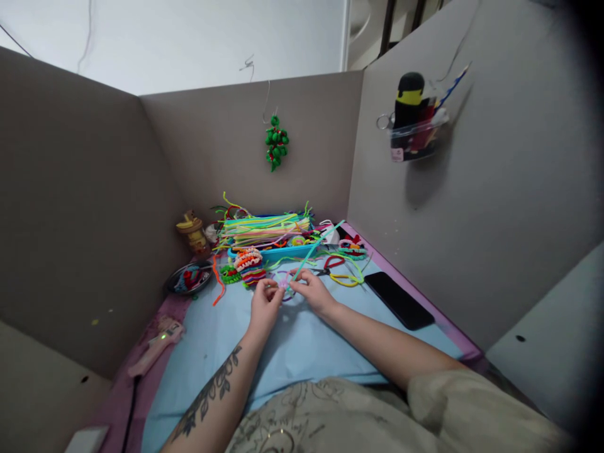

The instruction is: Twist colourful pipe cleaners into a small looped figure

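Pinched between the fingertips of the left hand and the right hand is a small lilac loop of pipe cleaner, from which a teal pipe cleaner rises at a slant toward the far right. Both hands are closed on the work, which is held just above the light blue mat near its far middle (the exact finger contact is too small to resolve). A pink glue gun with a lit green lamp lies on the near left, off the mat. A black phone lies flat on the right, well apart from the hands. Just beyond the hands, scissors and a yellow loop are laid, with striped woven pieces to the left of them. A dark dish is placed further left. Behind these, a blue tray is loaded with a bundle of straight pipe cleaners. A green beaded ornament is hung on the back cardboard wall.
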A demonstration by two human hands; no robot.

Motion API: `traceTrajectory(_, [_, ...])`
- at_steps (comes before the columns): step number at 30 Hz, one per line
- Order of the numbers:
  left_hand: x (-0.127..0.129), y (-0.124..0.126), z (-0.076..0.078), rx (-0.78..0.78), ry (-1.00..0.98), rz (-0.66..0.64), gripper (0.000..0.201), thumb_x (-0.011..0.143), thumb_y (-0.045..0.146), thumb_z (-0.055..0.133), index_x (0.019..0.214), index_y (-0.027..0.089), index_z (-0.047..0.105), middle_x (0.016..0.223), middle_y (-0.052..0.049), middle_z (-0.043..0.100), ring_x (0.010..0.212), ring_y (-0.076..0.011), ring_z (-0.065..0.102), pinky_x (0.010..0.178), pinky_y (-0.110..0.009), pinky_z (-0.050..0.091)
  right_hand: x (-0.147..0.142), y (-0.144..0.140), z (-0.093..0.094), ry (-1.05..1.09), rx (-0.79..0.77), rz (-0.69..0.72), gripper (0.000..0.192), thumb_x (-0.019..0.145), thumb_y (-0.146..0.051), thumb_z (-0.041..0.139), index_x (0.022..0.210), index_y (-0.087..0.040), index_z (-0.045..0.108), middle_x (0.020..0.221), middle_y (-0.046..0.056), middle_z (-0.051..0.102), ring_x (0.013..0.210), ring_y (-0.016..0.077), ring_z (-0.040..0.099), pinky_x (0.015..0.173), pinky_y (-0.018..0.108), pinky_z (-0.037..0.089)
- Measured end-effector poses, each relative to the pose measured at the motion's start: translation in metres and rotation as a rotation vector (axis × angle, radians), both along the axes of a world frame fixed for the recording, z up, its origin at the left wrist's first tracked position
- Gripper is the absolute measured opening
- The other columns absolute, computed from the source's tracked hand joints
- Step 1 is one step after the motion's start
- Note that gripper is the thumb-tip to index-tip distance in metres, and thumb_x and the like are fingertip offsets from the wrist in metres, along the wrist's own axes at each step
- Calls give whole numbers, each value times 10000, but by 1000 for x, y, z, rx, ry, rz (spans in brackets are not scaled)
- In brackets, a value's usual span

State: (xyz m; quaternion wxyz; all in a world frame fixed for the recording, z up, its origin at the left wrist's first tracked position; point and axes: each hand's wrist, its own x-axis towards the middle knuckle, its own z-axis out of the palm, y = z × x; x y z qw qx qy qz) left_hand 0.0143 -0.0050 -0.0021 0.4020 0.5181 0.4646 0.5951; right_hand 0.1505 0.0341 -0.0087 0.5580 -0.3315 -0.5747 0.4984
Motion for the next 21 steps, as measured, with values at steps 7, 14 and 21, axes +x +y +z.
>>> traceTrajectory(7, [1, 0, 1, -34, -66, -22, 370, 623, 287, 692, 855, 190, 420, 609, 43, 582, 523, -87, 541, 510, -185, 377, -1, -3, 1, 10, 3, -25, 187, 634, -326, 661, 654, -163, 570, 1018, 65, 513, 987, 197, 497, 745, 282, 437])
traceTrajectory(14, [3, -2, 3, -23, -41, -8, 376, 620, 259, 691, 864, 194, 413, 624, 37, 583, 536, -92, 547, 523, -189, 381, -2, -2, -1, -35, 14, -44, 174, 658, -326, 620, 670, -166, 553, 1011, 61, 515, 977, 194, 499, 731, 274, 429])
traceTrajectory(21, [4, -4, 6, -15, -38, -5, 356, 628, 263, 683, 847, 195, 411, 613, 44, 568, 522, -86, 528, 500, -179, 359, -2, -5, -1, -182, 136, -269, 213, 664, -291, 619, 819, -198, 508, 864, 15, 503, 829, 166, 494, 691, 276, 415])
